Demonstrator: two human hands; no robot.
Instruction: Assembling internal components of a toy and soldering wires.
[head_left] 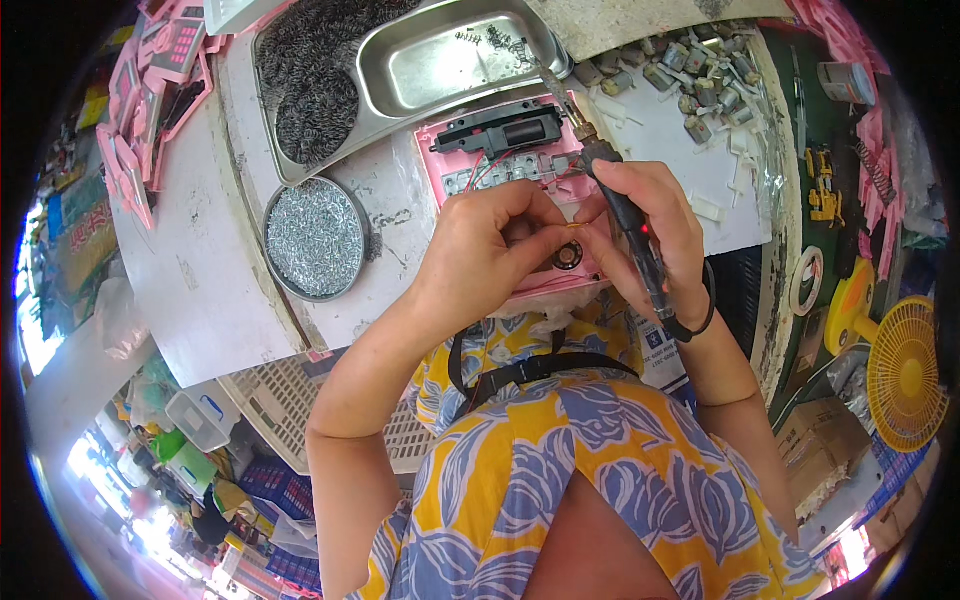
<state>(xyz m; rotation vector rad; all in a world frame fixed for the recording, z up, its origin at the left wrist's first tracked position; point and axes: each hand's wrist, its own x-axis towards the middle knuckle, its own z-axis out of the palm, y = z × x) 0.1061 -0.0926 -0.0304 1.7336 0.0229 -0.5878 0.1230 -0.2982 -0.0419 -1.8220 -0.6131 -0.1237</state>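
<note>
A pink plastic housing (430, 168) lies in front of me, holding a black module (500, 132), a metal strip, thin red wires (483, 172) and a round black part like a small speaker (568, 257). Over it my left hand (500, 240) pinches a thin yellowish wire (575, 226), its fingertips meeting those of my right hand (650, 215). That right hand also grips a slim black corded tool, apparently a soldering iron (625, 205). Its brass collar and metal tip point up and away, and a red light glows on its handle.
Left of the housing stands a round dish of small screws (315, 240). Behind are a heap of dark springs (310, 85) and a steel tray (440, 70). Small motors (700, 75) lie at the back right, pink casings (150, 90) far left, and a yellow fan (905, 370) at the right.
</note>
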